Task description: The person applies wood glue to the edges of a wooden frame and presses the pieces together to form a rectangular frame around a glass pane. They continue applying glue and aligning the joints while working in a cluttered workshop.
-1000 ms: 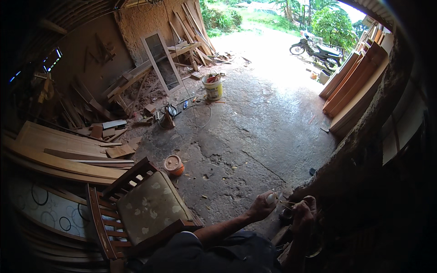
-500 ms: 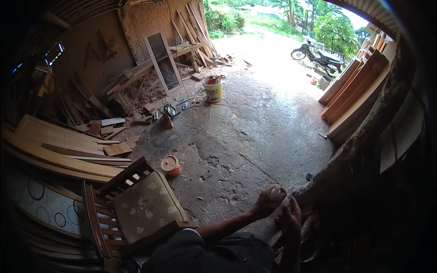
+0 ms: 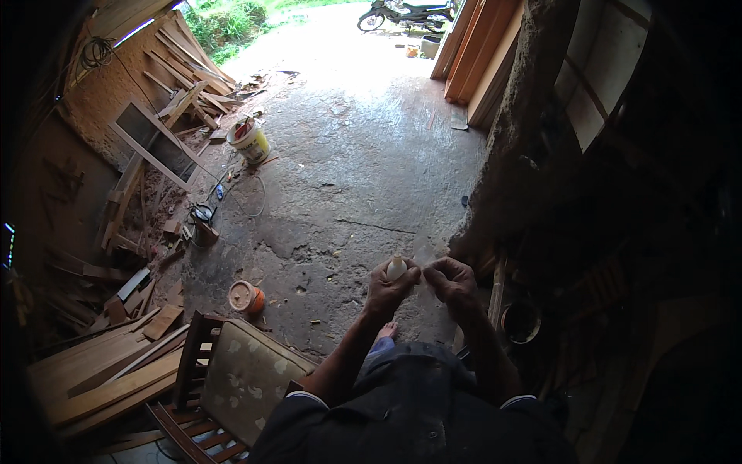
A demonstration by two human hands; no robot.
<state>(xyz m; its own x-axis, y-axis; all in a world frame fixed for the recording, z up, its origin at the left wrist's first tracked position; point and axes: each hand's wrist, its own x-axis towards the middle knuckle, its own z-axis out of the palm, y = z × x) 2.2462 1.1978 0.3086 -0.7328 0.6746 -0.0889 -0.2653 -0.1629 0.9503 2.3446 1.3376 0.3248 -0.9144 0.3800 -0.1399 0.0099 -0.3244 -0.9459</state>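
Note:
My left hand point(image 3: 384, 292) is closed around a small white bottle point(image 3: 396, 269), whose paler tip points up out of the fist. Close beside it, my right hand point(image 3: 456, 291) pinches a thin, see-through piece that looks like plastic film point(image 3: 423, 254). The film stands up between the two hands, and its lower part is hidden by the fingers. Both hands are in front of my body, above the rough concrete floor point(image 3: 340, 201).
At the left is a wooden chair with a stained cushion point(image 3: 251, 367), near an orange tub point(image 3: 246, 297). Farther off are a white bucket point(image 3: 249, 141), a framed panel point(image 3: 157, 145) and scrap boards point(image 3: 124, 363). A rough wall edge point(image 3: 495, 162) rises at the right.
My view has swung right and downward. The hands now sit nearer the middle, with the bottle still in the left and the film still at the right fingers.

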